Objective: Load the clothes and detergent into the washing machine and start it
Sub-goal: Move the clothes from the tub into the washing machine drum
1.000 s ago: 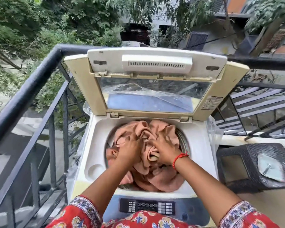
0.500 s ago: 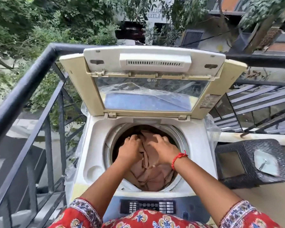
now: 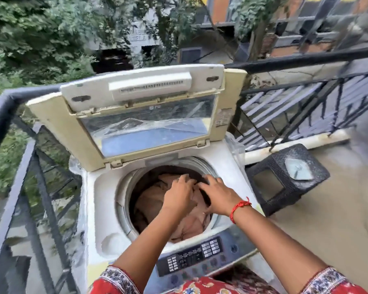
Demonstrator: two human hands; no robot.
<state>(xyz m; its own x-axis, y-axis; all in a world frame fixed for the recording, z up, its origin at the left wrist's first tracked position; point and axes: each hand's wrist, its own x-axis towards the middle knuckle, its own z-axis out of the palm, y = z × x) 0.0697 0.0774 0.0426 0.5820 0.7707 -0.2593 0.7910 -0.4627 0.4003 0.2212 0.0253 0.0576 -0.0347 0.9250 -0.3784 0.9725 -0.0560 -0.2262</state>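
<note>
now the pinkish-brown clothes [image 3: 157, 200] sit lower than a second ago: then they bulged above the rim, and half a second ago they were already sinking, so the load is nearly all inside the drum [image 3: 125, 194] of the washing machine [image 3: 98, 209]. both hands are down in the opening, the left hand [image 3: 177, 192] and the right hand [image 3: 218, 195] side by side, almost touching. the left fingers [image 3: 184, 179] curl onto a fold of cloth; the right fingers [image 3: 204, 185] lie spread and flat on it, pressing rather than gripping, as far as the blur allows. cloth lies under and just ahead of the fingertips, and more fills the drum toward the wrists. i'd judge loading is close to done, with detergent and starting not yet done; no detergent is visible.

behind the fingers the lid [image 3: 140, 115] stands open. nearer than the wrists lies the control panel [image 3: 193, 255]. this is a balcony: a dark railing [image 3: 13, 115] runs left, a woven stool [image 3: 285, 177] stands right, and trees beyond.
</note>
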